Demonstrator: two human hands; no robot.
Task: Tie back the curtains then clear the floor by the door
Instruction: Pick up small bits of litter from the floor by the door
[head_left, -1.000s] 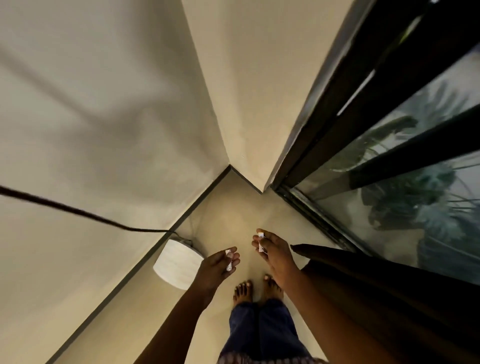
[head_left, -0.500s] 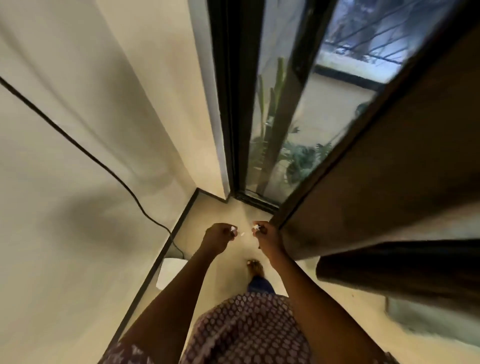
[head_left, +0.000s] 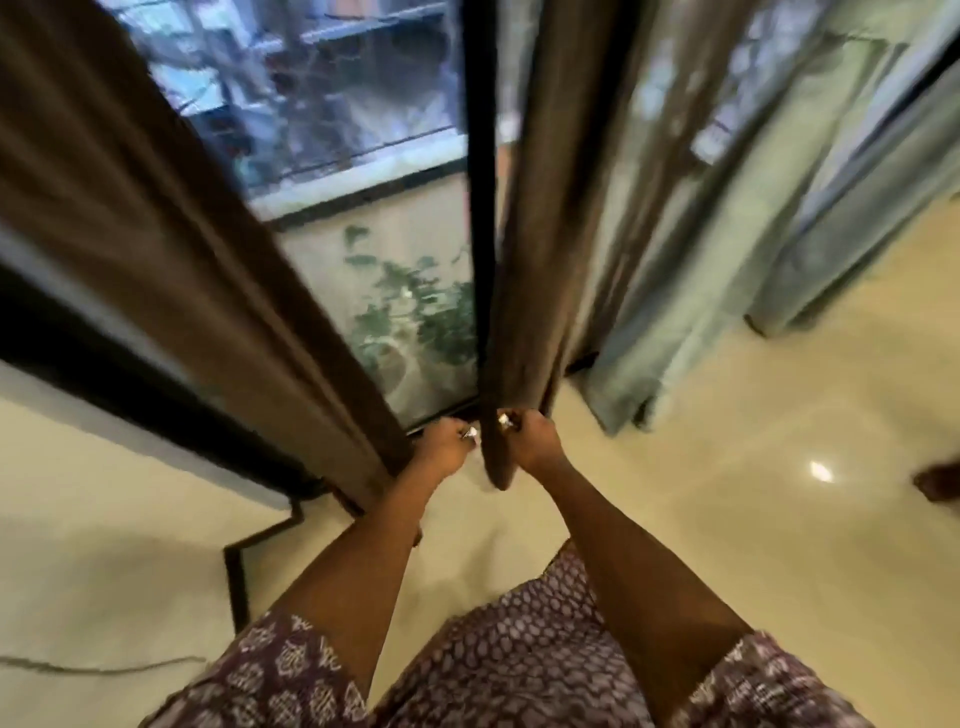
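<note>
Matt brown cloth curtains (head_left: 524, 291); glossy pale floor (head_left: 753, 493); smooth glass door (head_left: 363, 156); patterned cloth garment (head_left: 519, 665).

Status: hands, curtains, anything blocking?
Left hand and right hand each pinch a small white piece. Brown curtain hangs between them, untied. Nothing blocking.

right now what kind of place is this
Probably a room at home, at a glass balcony door: brown curtains and pale drapes hang to a glossy tiled floor, with potted plants outside.
</note>
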